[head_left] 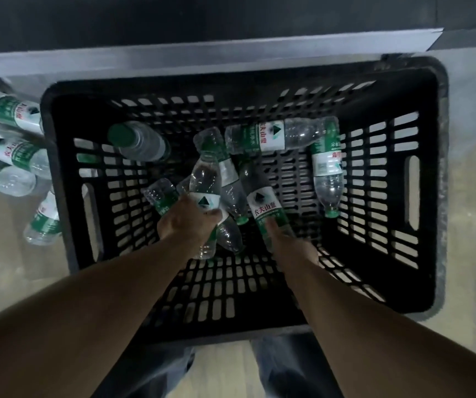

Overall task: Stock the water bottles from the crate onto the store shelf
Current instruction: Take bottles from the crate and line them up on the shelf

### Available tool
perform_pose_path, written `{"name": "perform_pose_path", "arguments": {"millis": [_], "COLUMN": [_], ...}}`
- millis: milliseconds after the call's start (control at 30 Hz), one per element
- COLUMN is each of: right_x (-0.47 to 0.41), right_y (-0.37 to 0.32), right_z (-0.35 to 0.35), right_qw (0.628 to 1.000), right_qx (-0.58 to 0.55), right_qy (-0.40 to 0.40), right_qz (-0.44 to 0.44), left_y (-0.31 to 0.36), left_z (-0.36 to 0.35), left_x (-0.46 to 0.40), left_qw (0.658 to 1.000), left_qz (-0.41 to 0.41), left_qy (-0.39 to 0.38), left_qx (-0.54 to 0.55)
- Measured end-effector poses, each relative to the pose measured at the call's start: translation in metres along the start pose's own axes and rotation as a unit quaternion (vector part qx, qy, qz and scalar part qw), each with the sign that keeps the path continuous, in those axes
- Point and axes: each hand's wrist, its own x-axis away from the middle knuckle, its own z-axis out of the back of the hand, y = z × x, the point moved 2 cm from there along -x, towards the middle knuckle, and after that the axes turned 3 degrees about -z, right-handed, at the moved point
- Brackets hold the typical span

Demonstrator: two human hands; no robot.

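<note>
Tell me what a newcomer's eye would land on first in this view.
First, the black slotted crate filling the middle of the view, with clear water bottles lying jumbled on its floor. Next, both hands reach down into it: the left hand grips a bottle, and the right hand closes on a red-and-white-labelled bottle. More bottles lie outside the crate at the left edge.
</note>
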Motion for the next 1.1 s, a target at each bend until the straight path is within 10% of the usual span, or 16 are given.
{"name": "perform_pose_path", "arguments": {"millis": [167, 700, 1100], "right_x": [-0.013, -0.049, 0.094], "right_y": [-0.004, -0.038, -0.013], "right_z": [-0.007, -0.024, 0.023], "right_qw": [0.968, 0.956, 0.948], "right_qx": [0.247, 0.224, 0.167], "right_qy": [0.038, 0.14, 0.175], "right_qz": [0.033, 0.13, 0.206], "left_y": [-0.002, -0.009, -0.003], "left_z": [-0.008, -0.024, 0.055], "left_x": [-0.01, -0.017, 0.074], "left_qw": [1.0, 0.999, 0.992], "left_qz": [-0.014, 0.002, -0.011], "left_qy": [0.017, -0.02, -0.031], "left_qx": [-0.013, 0.051, 0.123]}}
